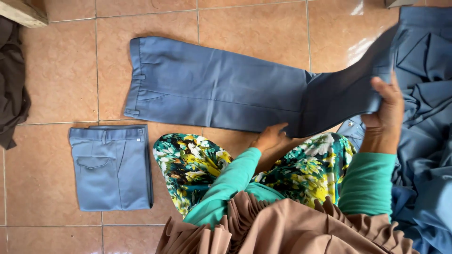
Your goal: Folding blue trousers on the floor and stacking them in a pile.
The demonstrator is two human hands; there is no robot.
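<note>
On the floor: a pair of grey-blue trousers (212, 89) lies flat on the pale orange floor tiles (61, 70), waistband toward the left, legs running right.
Trousers, far end: the leg ends are lifted off the tiles and bent back over, held up at the right of the view.
Right hand (383, 110): closed on the raised leg cloth, fingers wrapped over its edge, thumb side toward the camera.
Left hand (269, 137): rests on the lower edge of the trousers near the fold line, fingers bent and pressing down; whether it pinches the cloth I cannot tell.
Handling: the cloth looks soft, light and limp, with a smooth weave that would likely slide on itself; it sags where unsupported and holds a crease only when pressed.
Where to hold: the hem ends and the stiffer waistband seem the firmest places; the middle of a leg would just droop.
Nearby: a folded pair of trousers (112, 167) of the same colour sits at lower left, well apart from the flat pair; a heap of blue cloth (426, 141) fills the right edge.
Hidden: the left palm and fingertips are under the hand; the heap's contents are cut off; a dark garment (12, 80) at far left is only partly in view.
Lap: a floral garment (193, 164) and a brown pleated cloth (282, 226) cover the person's knees.
</note>
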